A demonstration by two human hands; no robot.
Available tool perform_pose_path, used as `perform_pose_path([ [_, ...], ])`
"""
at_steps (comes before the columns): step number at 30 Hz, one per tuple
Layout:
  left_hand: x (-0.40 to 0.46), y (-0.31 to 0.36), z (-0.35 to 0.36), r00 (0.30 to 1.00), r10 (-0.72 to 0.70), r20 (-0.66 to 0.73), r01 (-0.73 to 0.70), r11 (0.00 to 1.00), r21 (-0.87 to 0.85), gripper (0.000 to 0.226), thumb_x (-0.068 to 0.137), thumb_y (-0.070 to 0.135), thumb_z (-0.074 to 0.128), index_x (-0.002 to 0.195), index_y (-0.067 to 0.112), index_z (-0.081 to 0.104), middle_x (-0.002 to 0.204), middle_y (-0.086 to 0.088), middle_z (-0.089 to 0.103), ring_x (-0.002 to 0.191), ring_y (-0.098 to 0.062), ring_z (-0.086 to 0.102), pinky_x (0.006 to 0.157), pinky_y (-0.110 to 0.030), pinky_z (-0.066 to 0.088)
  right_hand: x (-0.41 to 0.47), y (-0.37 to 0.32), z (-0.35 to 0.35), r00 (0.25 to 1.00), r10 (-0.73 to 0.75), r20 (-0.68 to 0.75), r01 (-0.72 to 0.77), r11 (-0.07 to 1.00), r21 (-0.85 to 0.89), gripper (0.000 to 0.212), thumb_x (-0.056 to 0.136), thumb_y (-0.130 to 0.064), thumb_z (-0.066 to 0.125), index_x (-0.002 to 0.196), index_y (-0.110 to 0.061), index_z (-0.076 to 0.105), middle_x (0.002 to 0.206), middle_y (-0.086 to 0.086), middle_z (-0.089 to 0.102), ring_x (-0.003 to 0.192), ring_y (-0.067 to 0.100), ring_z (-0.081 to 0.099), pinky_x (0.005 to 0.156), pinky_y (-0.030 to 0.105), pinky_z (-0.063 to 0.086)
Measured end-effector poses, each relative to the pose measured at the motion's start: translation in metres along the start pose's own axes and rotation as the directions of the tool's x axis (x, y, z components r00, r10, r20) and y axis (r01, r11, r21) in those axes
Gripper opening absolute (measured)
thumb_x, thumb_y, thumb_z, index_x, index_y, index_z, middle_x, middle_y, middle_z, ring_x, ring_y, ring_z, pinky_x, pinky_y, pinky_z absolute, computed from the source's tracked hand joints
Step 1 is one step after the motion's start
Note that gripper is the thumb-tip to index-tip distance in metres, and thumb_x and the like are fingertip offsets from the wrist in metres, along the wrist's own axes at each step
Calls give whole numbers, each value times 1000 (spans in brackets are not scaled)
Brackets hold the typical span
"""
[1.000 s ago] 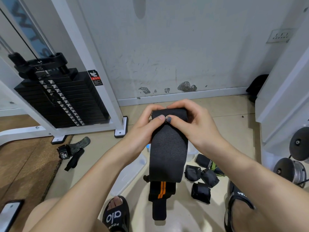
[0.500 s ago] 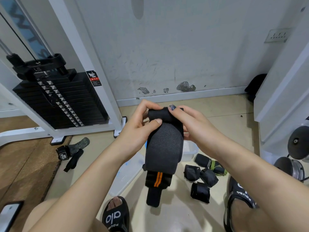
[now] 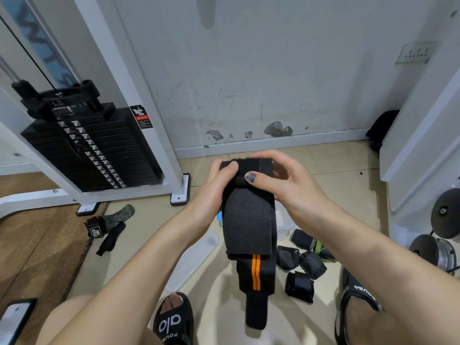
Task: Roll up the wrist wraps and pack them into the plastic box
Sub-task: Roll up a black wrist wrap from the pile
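Nearest, a black sandal (image 3: 174, 322) and a phone (image 3: 15, 317) rest on the floor. Above them a long black wrist wrap (image 3: 249, 220) with an orange stripe hangs from both hands: the left hand (image 3: 214, 195) pinches its top edge under the thumb, and the right hand (image 3: 286, 185) curls its fingers round the same end, starting the roll. Half a second ago the top was tilted and gripped higher; now it sits level and the tail hangs lower. Several rolled wraps (image 3: 301, 267) lie on the floor just right of the strap, not yet packed. The plastic box (image 3: 283, 225) peeks out behind it, its lid (image 3: 191, 260) alongside. Further left, loose straps (image 3: 107, 227) await rolling beside the weight stack (image 3: 94, 150).
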State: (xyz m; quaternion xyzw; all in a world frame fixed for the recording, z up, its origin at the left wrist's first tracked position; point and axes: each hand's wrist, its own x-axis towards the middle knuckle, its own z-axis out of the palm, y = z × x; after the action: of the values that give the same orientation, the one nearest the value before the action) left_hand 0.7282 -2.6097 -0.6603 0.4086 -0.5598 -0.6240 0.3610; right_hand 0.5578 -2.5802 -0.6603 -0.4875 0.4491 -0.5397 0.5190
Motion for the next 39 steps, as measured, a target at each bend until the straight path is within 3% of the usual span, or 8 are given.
perform_pose_path([
  [4, 0, 2, -1, 999, 30, -13, -30, 999, -37, 15, 106, 30, 51, 116, 21, 58, 105, 2, 73, 101, -14, 70, 90, -35, 53, -1, 0, -1, 999, -45, 17, 46, 998, -42, 29, 90, 1, 73, 116, -10, 69, 112, 13, 74, 99, 13, 71, 89, 30, 58],
  [9, -3, 6, -3, 995, 97, 6, -97, 994, -59, 16, 104, 9, 49, 116, 20, 54, 96, 2, 68, 87, -16, 65, 73, -29, 52, 0, -4, -4, 997, 52, 63, -51, 998, -23, 39, 88, 1, 73, 123, -14, 65, 119, 12, 73, 104, 15, 71, 98, 37, 56],
  [14, -2, 4, -7, 989, 150, -5, -150, 986, -75, 19, 97, 15, 54, 111, 27, 54, 99, -2, 65, 88, -17, 63, 75, -30, 50, -2, -7, -2, 963, 225, 152, -225, 974, -12, 30, 102, -36, 60, 127, -21, 66, 121, 10, 74, 107, 27, 74, 97, 44, 58],
  [16, -3, 1, -4, 986, 168, 21, -168, 985, -27, 22, 89, 20, 54, 109, 30, 53, 94, 5, 64, 86, -13, 62, 74, -28, 50, 2, -1, 2, 966, 247, 79, -244, 969, -49, 36, 103, -49, 52, 120, -21, 67, 106, 5, 75, 91, 18, 73, 87, 40, 58],
  [19, -4, -2, 2, 984, 168, 55, -170, 985, 29, 25, 86, 18, 53, 106, 33, 53, 93, 7, 62, 86, -11, 60, 75, -27, 49, 6, 12, 7, 968, 248, -35, -250, 961, -118, 43, 94, -62, 54, 115, -25, 62, 107, 0, 74, 103, 19, 72, 100, 48, 55],
  [24, -2, -1, 1, 993, 102, 57, -101, 995, -22, 30, 84, 20, 52, 108, 37, 54, 104, -3, 64, 94, -18, 62, 81, -37, 48, 4, 12, 9, 987, 153, -44, -155, 987, -47, 27, 98, -43, 63, 110, -20, 61, 96, -4, 70, 90, 12, 67, 83, 39, 52],
  [29, 1, -4, 4, 1000, -14, -2, 14, 1000, 28, 53, 90, 61, 47, 127, 23, 51, 122, -2, 71, 117, -20, 68, 106, -48, 49, 2, 10, 9, 997, 45, -59, -49, 997, -67, 24, 89, -39, 67, 107, -23, 64, 96, -1, 70, 95, 17, 68, 94, 48, 53],
  [39, 1, -1, 9, 994, -103, -42, 94, 979, -180, 7, 105, 22, 51, 112, 21, 51, 98, -9, 60, 86, -23, 58, 72, -36, 46, 3, 15, 13, 997, 47, -60, -48, 999, -17, 12, 102, -19, 61, 113, -22, 61, 105, -1, 70, 97, 10, 66, 88, 32, 53],
])
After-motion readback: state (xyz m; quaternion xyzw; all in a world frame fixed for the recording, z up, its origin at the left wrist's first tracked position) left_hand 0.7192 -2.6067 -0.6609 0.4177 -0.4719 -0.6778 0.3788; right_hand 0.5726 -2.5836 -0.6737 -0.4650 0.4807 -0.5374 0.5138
